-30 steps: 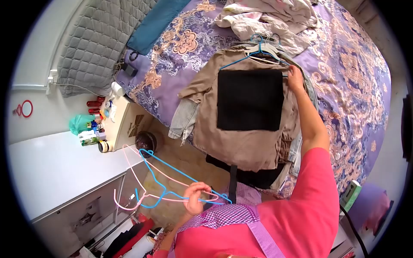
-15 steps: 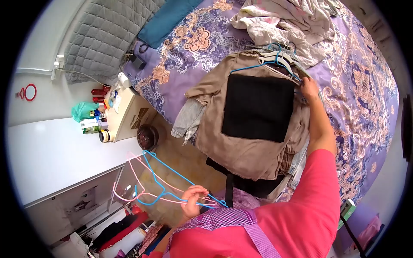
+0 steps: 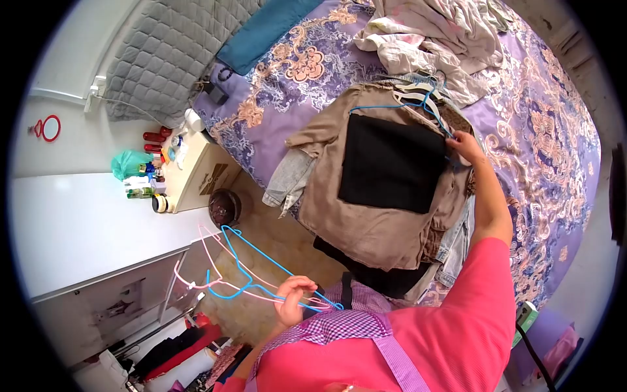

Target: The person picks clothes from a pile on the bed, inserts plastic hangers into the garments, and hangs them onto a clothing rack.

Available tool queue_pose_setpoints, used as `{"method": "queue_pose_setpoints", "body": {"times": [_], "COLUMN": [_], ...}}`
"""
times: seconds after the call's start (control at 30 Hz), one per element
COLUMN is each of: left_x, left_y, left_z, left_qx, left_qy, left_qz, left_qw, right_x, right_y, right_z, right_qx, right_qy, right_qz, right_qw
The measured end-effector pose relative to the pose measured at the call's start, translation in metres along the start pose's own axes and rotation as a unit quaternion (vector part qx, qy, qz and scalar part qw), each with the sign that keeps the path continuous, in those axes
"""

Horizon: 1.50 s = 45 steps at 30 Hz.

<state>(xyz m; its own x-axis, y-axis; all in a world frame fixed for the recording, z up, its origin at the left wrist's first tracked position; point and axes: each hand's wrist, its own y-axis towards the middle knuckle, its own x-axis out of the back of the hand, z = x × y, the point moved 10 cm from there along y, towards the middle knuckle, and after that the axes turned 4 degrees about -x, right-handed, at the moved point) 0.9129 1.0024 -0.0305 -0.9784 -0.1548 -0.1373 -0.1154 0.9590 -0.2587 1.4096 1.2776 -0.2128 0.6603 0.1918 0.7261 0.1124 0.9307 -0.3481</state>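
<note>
My left hand [image 3: 295, 299] is closed around two empty clothes hangers, a blue hanger [image 3: 264, 251] and a pink hanger [image 3: 248, 289], held out over the floor. At the top right corner of a folded black garment [image 3: 392, 166], my right hand [image 3: 467, 147] pinches the end of another blue hanger [image 3: 390, 106]. That hanger carries the black garment, which lies on a brown shirt [image 3: 326, 215]. Beneath the shirt are a light denim garment [image 3: 287, 179] and more black cloth [image 3: 375, 274]. White hangers [image 3: 428, 86] show at the shirt's collar.
The pile lies on a bed with a purple patterned cover [image 3: 545, 163]. Crumpled pale cloth [image 3: 431, 39] and a teal pillow [image 3: 268, 39] are farther back. At left stand a white cabinet [image 3: 72, 228], a cream nightstand [image 3: 196, 176] and a dark bin [image 3: 224, 208]. Clothes hang below.
My right hand and the end of the blue hanger it pinches have moved slightly toward me. The camera view has shifted a little. My left hand still holds the two hangers.
</note>
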Motion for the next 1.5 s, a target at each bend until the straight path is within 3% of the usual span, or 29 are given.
{"method": "queue_pose_setpoints", "body": {"times": [0.1,0.23,0.27,0.4,0.57,0.6,0.67,0.8,0.97,1.13,1.27,1.5], "left_x": [-0.001,0.004,0.006,0.021,0.059,0.065,0.089,0.156,0.270,0.381,0.442,0.506], "left_y": [-0.002,-0.007,-0.009,-0.022,-0.052,-0.059,-0.077,-0.130,-0.241,-0.371,-0.467,-0.595], "left_z": [-0.007,-0.022,-0.027,-0.044,-0.062,-0.065,-0.074,-0.093,-0.095,-0.083,-0.070,-0.048], "left_qx": [0.002,-0.032,-0.042,-0.069,-0.089,-0.078,-0.129,-0.207,-0.279,-0.343,-0.395,-0.395], "left_qy": [-0.019,-0.020,-0.012,-0.034,-0.068,-0.097,-0.115,-0.136,-0.132,-0.137,-0.096,-0.038], "left_qz": [0.001,0.015,0.015,0.013,-0.029,-0.001,-0.009,-0.064,-0.193,-0.336,-0.419,-0.584], "left_qw": [1.000,0.999,0.999,0.997,0.993,0.992,0.985,0.967,0.932,0.866,0.812,0.708], "right_x": [-0.016,0.014,0.021,0.024,0.031,0.031,0.027,-0.014,-0.105,-0.199,-0.271,-0.385], "right_y": [-0.030,-0.080,-0.103,-0.173,-0.255,-0.271,-0.306,-0.361,-0.479,-0.616,-0.719,-0.859], "right_z": [-0.004,0.069,0.098,0.162,0.261,0.286,0.337,0.413,0.541,0.646,0.696,0.753], "right_qx": [-0.112,0.074,0.121,0.202,0.260,0.284,0.332,0.278,0.366,0.384,0.344,0.301], "right_qy": [0.143,0.134,0.069,0.063,0.057,0.065,0.049,0.218,0.304,0.366,0.374,0.308], "right_qz": [0.134,-0.009,-0.035,-0.080,-0.052,-0.046,-0.030,0.108,0.262,0.426,0.553,0.714], "right_qw": [0.974,0.988,0.990,0.974,0.963,0.955,0.942,0.929,0.839,0.733,0.660,0.552]}}
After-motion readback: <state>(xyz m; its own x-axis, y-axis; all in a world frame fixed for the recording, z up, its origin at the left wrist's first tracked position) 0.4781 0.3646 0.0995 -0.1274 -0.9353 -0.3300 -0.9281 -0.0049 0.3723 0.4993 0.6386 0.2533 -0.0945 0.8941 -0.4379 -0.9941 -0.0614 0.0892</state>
